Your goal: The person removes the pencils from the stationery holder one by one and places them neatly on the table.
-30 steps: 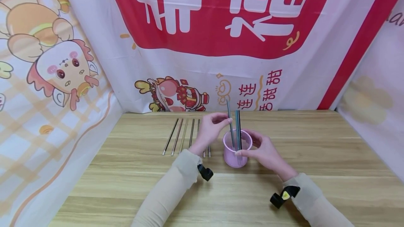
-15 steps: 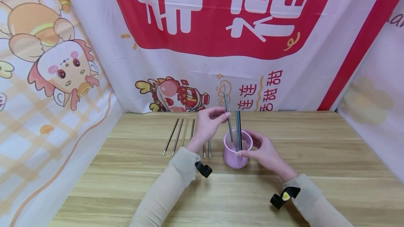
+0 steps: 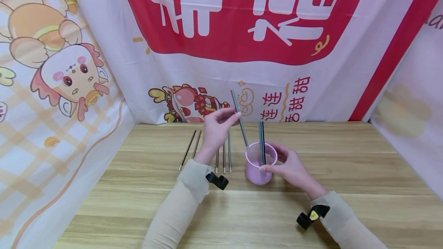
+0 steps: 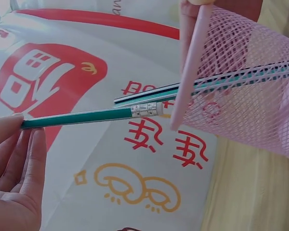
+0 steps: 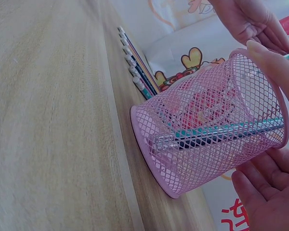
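My left hand [image 3: 216, 130] pinches a green pencil [image 3: 243, 133] between thumb and fingers near its upper part. The pencil slants, with its silver ferrule and white eraser [image 4: 158, 109] pointing down toward the pink mesh pencil cup [image 3: 253, 174]. In the left wrist view that eraser end lies just outside the cup's mouth. The right hand [image 3: 292, 168] grips the cup at its right side, thumb at the near rim and fingers behind. Inside stand a green and a dark pencil [image 3: 262, 137], eraser ends down, visible through the mesh in the right wrist view.
Left of the cup, several pencils [image 3: 187, 151] lie side by side on the wooden table [image 3: 263, 218], eraser ends toward me; my left hand and wrist cover some of them. A printed cloth [image 3: 221, 68] hangs behind the table, with more cloth on both sides.
My left hand has risen and moved left, drawing the green pencil up out of the cup. The right hand, the cup and the pencils standing in it have stayed in place.
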Available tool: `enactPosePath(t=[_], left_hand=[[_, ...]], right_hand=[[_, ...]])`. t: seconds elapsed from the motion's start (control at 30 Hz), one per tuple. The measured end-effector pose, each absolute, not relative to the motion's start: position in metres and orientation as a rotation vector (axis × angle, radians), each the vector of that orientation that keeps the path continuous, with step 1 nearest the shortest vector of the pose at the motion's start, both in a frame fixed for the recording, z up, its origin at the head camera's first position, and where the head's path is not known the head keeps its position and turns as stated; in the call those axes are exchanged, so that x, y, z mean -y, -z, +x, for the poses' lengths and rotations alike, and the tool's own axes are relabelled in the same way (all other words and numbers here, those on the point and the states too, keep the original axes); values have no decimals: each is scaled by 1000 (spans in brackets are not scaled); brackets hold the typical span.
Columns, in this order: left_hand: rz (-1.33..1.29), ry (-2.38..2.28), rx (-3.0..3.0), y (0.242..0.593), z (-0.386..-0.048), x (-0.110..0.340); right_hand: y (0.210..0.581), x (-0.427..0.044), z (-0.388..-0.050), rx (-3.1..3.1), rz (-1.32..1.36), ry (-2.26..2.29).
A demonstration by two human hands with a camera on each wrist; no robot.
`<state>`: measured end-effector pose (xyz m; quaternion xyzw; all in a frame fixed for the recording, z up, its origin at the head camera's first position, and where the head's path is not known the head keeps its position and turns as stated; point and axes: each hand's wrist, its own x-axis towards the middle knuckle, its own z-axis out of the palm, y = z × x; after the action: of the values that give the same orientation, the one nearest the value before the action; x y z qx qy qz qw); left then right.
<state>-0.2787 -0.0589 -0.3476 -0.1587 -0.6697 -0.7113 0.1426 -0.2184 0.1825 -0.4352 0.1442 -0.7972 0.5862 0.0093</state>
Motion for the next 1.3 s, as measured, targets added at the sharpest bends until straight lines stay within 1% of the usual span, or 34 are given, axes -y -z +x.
enactPosePath(t=[0.43,0.77,1.07,1.3], left_hand=[[-356,2038,1897,345,-282,94],[-213,1890,2030,356,-282,129],[-204,1829,2076,365,-284,154],[-149,1806,2103,374,-290,172]], right_hand=[[437,-183,-219,2487,458,-1832],[435,-183,-219,2509,445,-1823],[435,-182,-219,2517,436,-1801],[435,-183,-220,2517,426,-1816]])
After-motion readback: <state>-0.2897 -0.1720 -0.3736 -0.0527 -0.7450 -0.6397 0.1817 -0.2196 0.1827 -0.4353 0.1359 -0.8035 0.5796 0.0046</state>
